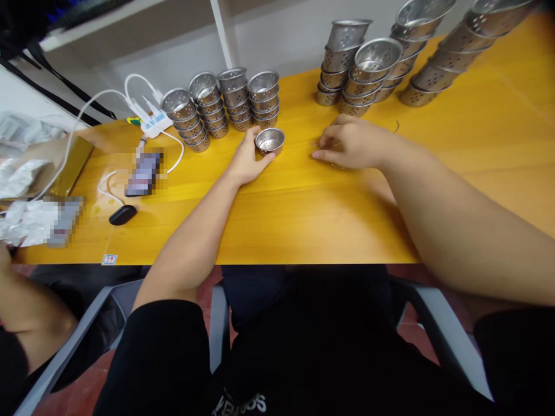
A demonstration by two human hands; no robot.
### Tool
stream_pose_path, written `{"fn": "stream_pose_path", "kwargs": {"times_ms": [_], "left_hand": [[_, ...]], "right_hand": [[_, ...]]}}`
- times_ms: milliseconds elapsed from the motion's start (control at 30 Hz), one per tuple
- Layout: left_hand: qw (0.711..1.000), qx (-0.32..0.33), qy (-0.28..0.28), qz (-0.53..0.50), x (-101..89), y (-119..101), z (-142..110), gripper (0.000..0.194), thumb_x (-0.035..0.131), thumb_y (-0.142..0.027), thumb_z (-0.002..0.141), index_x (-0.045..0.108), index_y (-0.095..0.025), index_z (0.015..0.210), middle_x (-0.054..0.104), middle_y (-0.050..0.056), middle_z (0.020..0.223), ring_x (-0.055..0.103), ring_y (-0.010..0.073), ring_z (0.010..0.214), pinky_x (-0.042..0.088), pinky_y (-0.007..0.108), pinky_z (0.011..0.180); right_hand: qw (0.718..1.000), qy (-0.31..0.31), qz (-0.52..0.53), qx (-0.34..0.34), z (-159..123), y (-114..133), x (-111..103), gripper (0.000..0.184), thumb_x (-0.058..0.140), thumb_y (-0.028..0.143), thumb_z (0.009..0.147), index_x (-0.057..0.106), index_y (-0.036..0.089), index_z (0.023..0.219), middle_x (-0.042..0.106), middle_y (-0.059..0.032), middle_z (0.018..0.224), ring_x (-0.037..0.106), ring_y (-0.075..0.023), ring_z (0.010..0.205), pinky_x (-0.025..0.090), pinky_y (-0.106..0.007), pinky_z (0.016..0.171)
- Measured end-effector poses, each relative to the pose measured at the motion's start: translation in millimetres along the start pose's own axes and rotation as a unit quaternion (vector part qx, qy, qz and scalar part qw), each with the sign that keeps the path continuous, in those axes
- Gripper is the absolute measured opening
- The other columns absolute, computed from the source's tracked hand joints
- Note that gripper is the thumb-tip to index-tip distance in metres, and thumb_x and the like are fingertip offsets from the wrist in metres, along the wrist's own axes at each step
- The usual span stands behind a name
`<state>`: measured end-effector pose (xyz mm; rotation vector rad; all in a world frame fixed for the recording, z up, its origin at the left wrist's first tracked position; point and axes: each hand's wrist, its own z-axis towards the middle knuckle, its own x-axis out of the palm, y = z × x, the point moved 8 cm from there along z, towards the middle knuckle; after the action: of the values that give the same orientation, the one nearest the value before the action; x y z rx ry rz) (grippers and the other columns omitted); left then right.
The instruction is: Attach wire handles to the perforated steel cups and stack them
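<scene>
My left hand [248, 160] rests on the yellow table [303, 208] with its fingers curled round a single small perforated metal cup [269, 140] standing upright. My right hand [349, 143] lies a little to the right of the cup, palm down, with fingers bent and fingertips pressed to the table over thin wire pieces [323, 144] that I can barely make out. Whether it grips one I cannot tell.
Short stacks of the same metal cups [225, 104] stand behind my left hand. Taller leaning stacks [390, 63] fill the far right. A white power strip with cables [151, 121], a phone [145, 172] and a black case [122, 214] lie at left. Another person's arm [26, 323] shows at lower left.
</scene>
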<state>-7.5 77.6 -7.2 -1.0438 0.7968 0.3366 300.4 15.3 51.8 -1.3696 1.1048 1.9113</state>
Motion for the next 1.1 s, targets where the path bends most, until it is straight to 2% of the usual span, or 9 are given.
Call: {"fn": "stream_pose_path", "kwargs": {"times_ms": [133, 300, 533, 633, 767, 867, 900, 967, 1100], "left_hand": [[1.000, 0.010, 0.002, 0.007, -1.2, -8.1, -1.5, 0.099, 0.098, -0.047, 0.105, 0.044, -0.021, 0.184, 0.062, 0.028, 0.194, 0.064, 0.0454, 0.185, 0.043, 0.066, 0.164], [1.000, 0.008, 0.002, -0.011, -3.4, -13.2, -3.6, 0.096, 0.101, -0.049, 0.106, 0.049, -0.025, 0.182, 0.064, 0.025, 0.194, 0.064, 0.0460, 0.186, 0.043, 0.068, 0.165], [1.000, 0.006, -0.003, -0.008, -5.8, -12.2, -4.6, 0.096, 0.100, -0.053, 0.108, 0.047, -0.024, 0.183, 0.063, 0.027, 0.195, 0.062, 0.0478, 0.186, 0.042, 0.070, 0.166], [1.000, 0.009, -0.006, -0.017, -3.5, -4.1, -2.1, 0.107, 0.101, -0.066, 0.106, 0.043, -0.026, 0.186, 0.058, 0.028, 0.199, 0.058, 0.0485, 0.190, 0.040, 0.068, 0.167], [1.000, 0.021, -0.015, -0.018, 0.2, 4.7, 1.7, 0.120, 0.099, -0.084, 0.103, 0.037, -0.027, 0.190, 0.052, 0.029, 0.203, 0.053, 0.0492, 0.194, 0.036, 0.069, 0.168], [0.999, 0.035, -0.029, -0.010, -2.4, -2.7, 2.3, 0.126, 0.095, -0.094, 0.101, 0.036, -0.028, 0.191, 0.051, 0.029, 0.204, 0.050, 0.0494, 0.197, 0.033, 0.069, 0.169], [0.998, 0.041, -0.037, -0.005, -5.2, -8.8, 1.7, 0.126, 0.093, -0.095, 0.101, 0.037, -0.029, 0.192, 0.051, 0.028, 0.204, 0.048, 0.0494, 0.198, 0.032, 0.069, 0.169], [0.997, 0.054, -0.053, 0.006, -12.2, -25.1, -0.4, 0.124, 0.091, -0.096, 0.101, 0.038, -0.032, 0.194, 0.050, 0.025, 0.206, 0.044, 0.0489, 0.200, 0.029, 0.068, 0.171], [0.995, 0.078, -0.064, 0.022, -21.0, -61.7, -5.7, 0.117, 0.090, -0.094, 0.103, 0.043, -0.038, 0.194, 0.049, 0.017, 0.207, 0.042, 0.0479, 0.201, 0.026, 0.066, 0.173]], "right_hand": [[0.987, -0.118, 0.014, 0.109, -2.9, -8.4, -33.5, 0.028, 0.080, 0.035, 0.124, 0.082, 0.018, 0.146, 0.083, -0.0248, 0.140, 0.073, -0.0398, 0.136, 0.056, -0.051, 0.127], [0.935, -0.282, 0.041, 0.212, -18.9, -27.4, -67.3, 0.062, 0.071, 0.013, 0.122, 0.064, 0.016, 0.184, 0.088, -0.0190, 0.134, 0.078, -0.0349, 0.118, 0.058, -0.046, 0.113], [0.910, -0.312, 0.060, 0.267, -17.5, -67.8, -64.0, 0.031, 0.069, 0.006, 0.123, 0.083, 0.024, 0.144, 0.086, -0.0173, 0.146, 0.073, -0.0303, 0.126, 0.054, -0.046, 0.121], [0.906, -0.349, 0.050, 0.236, -14.1, -65.7, -69.8, 0.032, 0.068, 0.001, 0.120, 0.078, 0.027, 0.134, 0.083, -0.0194, 0.153, 0.073, -0.0324, 0.142, 0.052, -0.049, 0.129], [0.897, -0.399, 0.024, 0.191, -18.7, -43.1, -86.3, 0.029, 0.069, 0.001, 0.115, 0.074, 0.026, 0.128, 0.083, -0.0200, 0.142, 0.075, -0.0353, 0.139, 0.053, -0.053, 0.128], [0.911, -0.383, 0.015, 0.150, -24.8, -9.1, -92.6, 0.023, 0.066, 0.014, 0.116, 0.080, 0.026, 0.131, 0.086, -0.0207, 0.140, 0.077, -0.0389, 0.140, 0.057, -0.058, 0.130], [0.930, -0.343, 0.035, 0.126, -23.4, 4.5, -88.4, 0.025, 0.059, 0.029, 0.127, 0.082, 0.029, 0.139, 0.086, -0.0207, 0.147, 0.076, -0.0394, 0.145, 0.056, -0.059, 0.134], [0.949, -0.278, 0.067, 0.130, -23.9, 26.2, -76.3, 0.040, 0.050, 0.052, 0.132, 0.085, 0.037, 0.143, 0.087, -0.0193, 0.153, 0.075, -0.0435, 0.146, 0.059, -0.062, 0.134], [0.970, -0.186, 0.123, 0.100, -16.9, 69.1, -42.3, 0.058, 0.045, 0.069, 0.131, 0.085, 0.037, 0.159, 0.088, -0.0163, 0.158, 0.080, -0.0451, 0.137, 0.067, -0.064, 0.125]]}}
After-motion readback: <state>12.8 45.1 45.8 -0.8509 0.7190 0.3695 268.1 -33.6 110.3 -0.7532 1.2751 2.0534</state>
